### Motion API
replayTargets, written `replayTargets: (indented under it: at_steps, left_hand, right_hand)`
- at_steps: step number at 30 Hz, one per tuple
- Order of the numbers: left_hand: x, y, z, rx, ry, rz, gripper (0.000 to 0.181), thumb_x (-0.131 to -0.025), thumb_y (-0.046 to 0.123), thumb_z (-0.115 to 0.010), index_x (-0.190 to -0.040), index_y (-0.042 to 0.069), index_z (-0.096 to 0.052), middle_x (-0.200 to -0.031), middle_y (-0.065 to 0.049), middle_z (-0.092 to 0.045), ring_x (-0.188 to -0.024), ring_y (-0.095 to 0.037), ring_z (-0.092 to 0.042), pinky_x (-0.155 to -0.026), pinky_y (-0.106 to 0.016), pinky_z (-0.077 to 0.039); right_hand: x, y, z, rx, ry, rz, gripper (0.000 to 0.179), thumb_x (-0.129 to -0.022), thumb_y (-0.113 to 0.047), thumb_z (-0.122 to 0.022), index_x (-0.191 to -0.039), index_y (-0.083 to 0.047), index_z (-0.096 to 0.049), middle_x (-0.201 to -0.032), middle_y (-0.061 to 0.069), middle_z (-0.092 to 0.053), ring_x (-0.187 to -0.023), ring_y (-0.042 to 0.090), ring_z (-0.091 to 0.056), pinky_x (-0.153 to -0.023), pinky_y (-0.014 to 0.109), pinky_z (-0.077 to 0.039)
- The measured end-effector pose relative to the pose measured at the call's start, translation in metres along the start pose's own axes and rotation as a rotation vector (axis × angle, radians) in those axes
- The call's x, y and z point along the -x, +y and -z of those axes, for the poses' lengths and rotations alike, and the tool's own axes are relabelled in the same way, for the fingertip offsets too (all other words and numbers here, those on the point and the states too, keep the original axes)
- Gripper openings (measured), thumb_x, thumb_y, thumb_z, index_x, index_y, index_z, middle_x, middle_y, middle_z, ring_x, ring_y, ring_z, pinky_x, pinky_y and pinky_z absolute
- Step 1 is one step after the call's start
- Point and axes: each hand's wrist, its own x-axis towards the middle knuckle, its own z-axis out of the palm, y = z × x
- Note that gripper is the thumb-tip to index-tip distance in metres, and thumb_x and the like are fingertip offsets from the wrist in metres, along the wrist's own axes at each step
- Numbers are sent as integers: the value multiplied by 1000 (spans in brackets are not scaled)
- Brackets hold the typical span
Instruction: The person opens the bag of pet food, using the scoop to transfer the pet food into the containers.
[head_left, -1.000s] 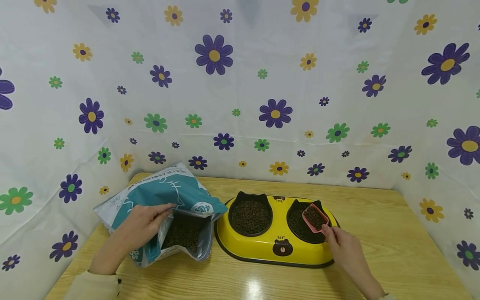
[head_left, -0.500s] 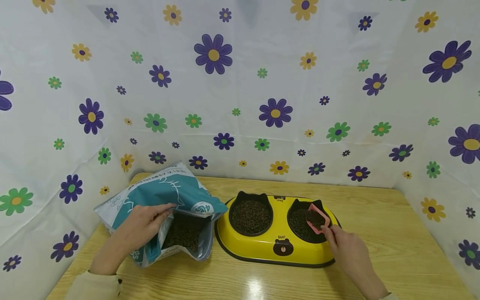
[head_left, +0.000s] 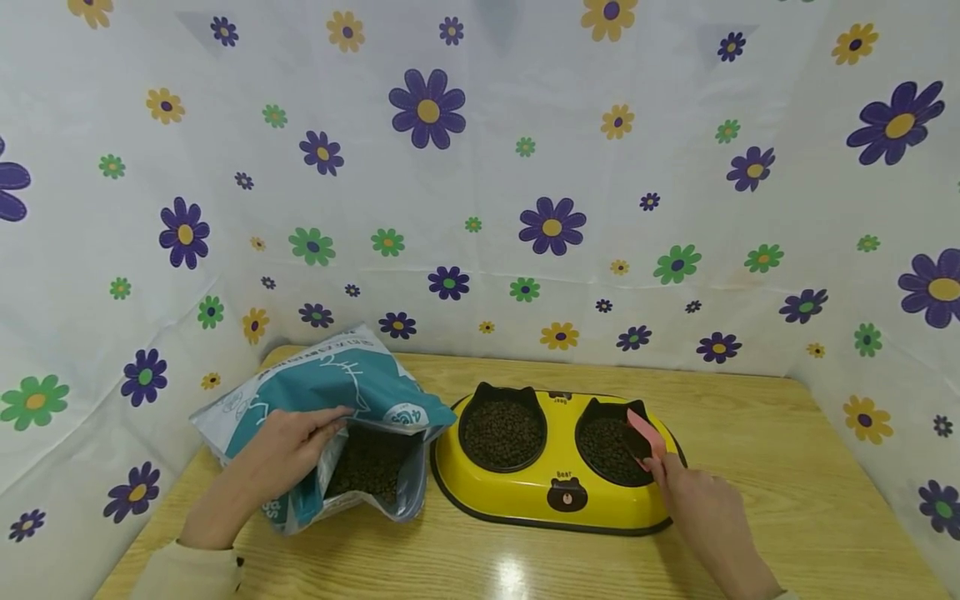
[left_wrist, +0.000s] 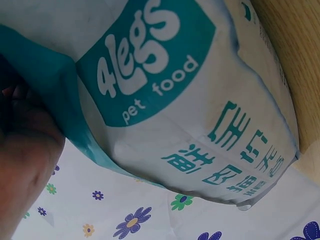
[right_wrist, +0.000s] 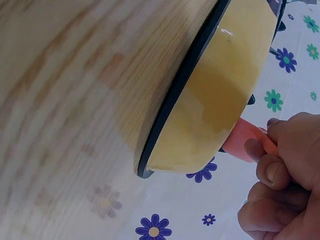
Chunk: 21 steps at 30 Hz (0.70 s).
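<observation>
My right hand (head_left: pixel 701 508) grips the handle of a pink scoop (head_left: pixel 649 435), which is tipped steeply over the right black cup (head_left: pixel 609 446) of a yellow double pet bowl (head_left: pixel 562 500). Brown kibble lies in that cup, with some dark pieces at the scoop's mouth. From the right wrist view, the scoop (right_wrist: pixel 241 140) shows past the bowl's rim, its handle between thumb and fingers. On the left, my left hand (head_left: pixel 281 450) holds the top edge of a teal and white pet food bag (head_left: pixel 322 383), whose mouth gapes toward me. Kibble (head_left: pixel 367 467) fills its inside.
The left cup (head_left: pixel 502 429) of the bowl is also full of kibble. Everything stands on a wooden table (head_left: pixel 787 467), and a white flower-printed cloth (head_left: pixel 480 183) hangs behind it and along both sides. The bag's mouth lies close beside the bowl's left end.
The pink scoop has turned from nearly level to steeply tipped, shifting slightly right, and the kibble in the right cup shows higher. My left hand and the bag have stayed put.
</observation>
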Motion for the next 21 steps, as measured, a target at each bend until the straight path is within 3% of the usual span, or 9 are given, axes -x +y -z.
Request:
replayTargets:
  at_steps: [8, 16, 21]
  left_hand:
    - [0, 1, 0, -9, 6, -18, 29, -102, 6, -59, -128, 4, -72, -57, 13, -40, -47, 2, -28, -48, -21, -31]
    - [-1, 2, 2, -13, 0, -21, 29, -102, 7, -60, -128, 4, -72, -57, 13, -42, -47, 2, -29, -48, -21, -31]
    - [-1, 1, 2, -17, -3, -26, 29, -102, 7, -60, -128, 5, -72, -56, 13, -41, -46, 2, -28, -48, -21, -31]
  right_hand:
    - [1, 0, 2, 65, -33, 8, 29, -101, -24, -65, -83, -7, -50, -54, -3, -27, -44, 12, -29, -46, 24, -19]
    - [2, 0, -1, 60, 67, 83, 34, -96, -23, -73, -77, -11, -47, -54, -5, -24, -44, 10, -23, -47, 22, -14]
    - [6, 6, 0, 74, 91, 104, 31, -102, -24, -65, -81, -10, -46, -54, -5, -26, -44, 10, -24, -46, 22, -16]
